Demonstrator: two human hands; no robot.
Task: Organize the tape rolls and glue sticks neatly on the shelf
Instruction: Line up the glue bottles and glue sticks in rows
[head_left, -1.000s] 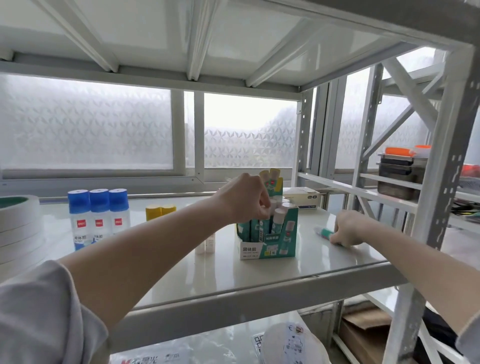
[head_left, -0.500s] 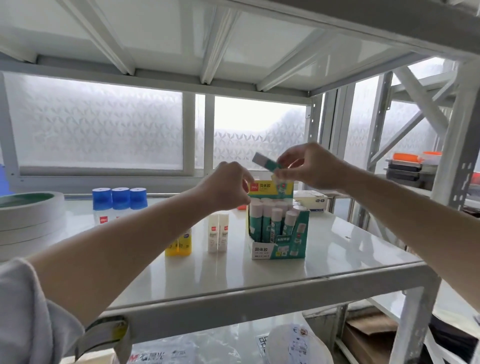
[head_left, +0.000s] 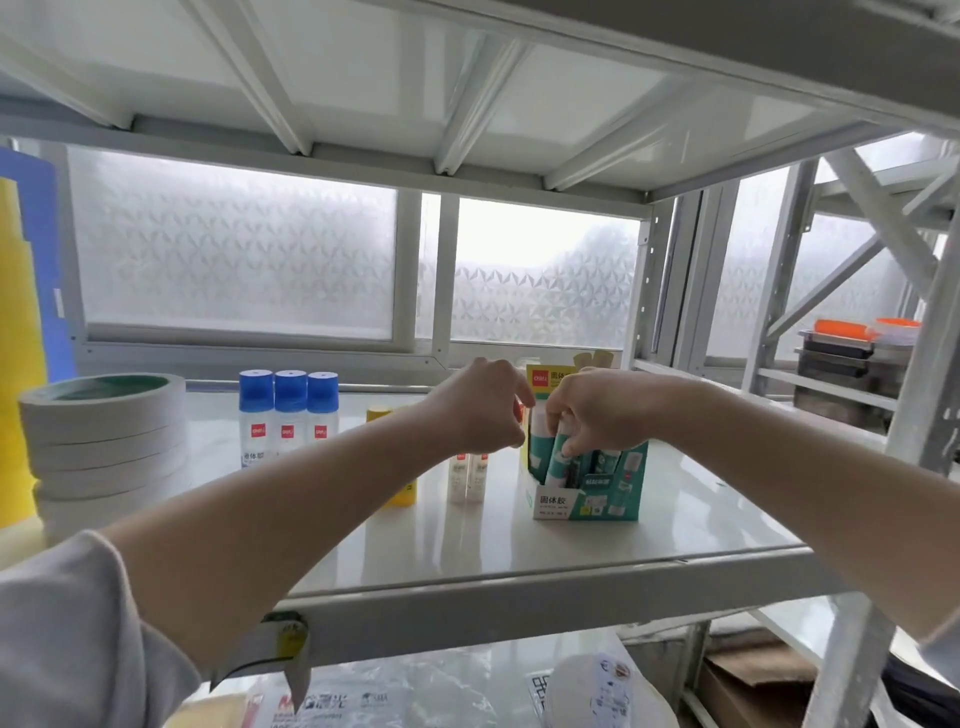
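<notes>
Left hand (head_left: 480, 408) covers the box's (head_left: 587, 496) left rear corner; its fingers are curled, whether they hold anything can't be told. Right hand (head_left: 597, 415) hides most stick tops in the box, its fingertips pinching the white cap of a glue stick (head_left: 563, 457) standing in the box's front row. Both hands sit together right over the box, nearly touching. Box is teal and white, open-topped, near the shelf's (head_left: 519, 566) front right, its sticks teal with white caps. Left arm cuts across a yellow stick (head_left: 402, 493); two white sticks (head_left: 467, 475) stand just left of the box. Three blue-capped bottles (head_left: 288, 418) stand toward the rear. Tape stack (head_left: 104, 441), white rolls, sits at the shelf's left edge.
</notes>
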